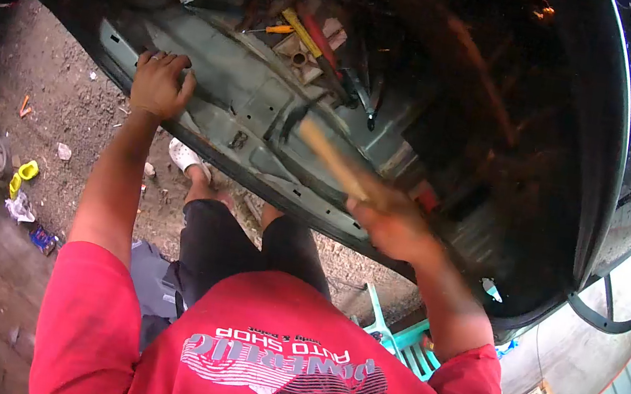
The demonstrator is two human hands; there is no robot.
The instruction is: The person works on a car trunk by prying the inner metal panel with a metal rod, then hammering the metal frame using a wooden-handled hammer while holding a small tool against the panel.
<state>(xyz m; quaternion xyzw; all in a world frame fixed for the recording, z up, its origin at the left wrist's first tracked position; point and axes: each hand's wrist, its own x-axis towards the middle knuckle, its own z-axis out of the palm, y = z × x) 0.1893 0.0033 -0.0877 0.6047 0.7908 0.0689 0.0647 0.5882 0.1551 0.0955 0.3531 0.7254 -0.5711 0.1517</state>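
Observation:
A hammer with a light wooden handle [331, 156] is in my right hand [400, 230], its dark head low over the grey metal panel of a vehicle body; motion blurs both. Fingers wrap the handle's lower end. My left hand [161, 80] rests at the panel's outer edge [226, 167], its fingers bent over the metal. Whether it holds anything there is hidden. Behind the panel lie a yellow-handled tool [302, 32], a red-handled tool [319, 37], an orange-handled screwdriver [278, 29] and dark pliers [363, 94].
Dirt ground [62, 94] lies below on the left, with a yellow object [23, 176] and litter. A green plastic chair [411, 350] stands near my right side. The dark vehicle body [611, 160] curves round the right. A white shoe [189, 156] shows under the panel.

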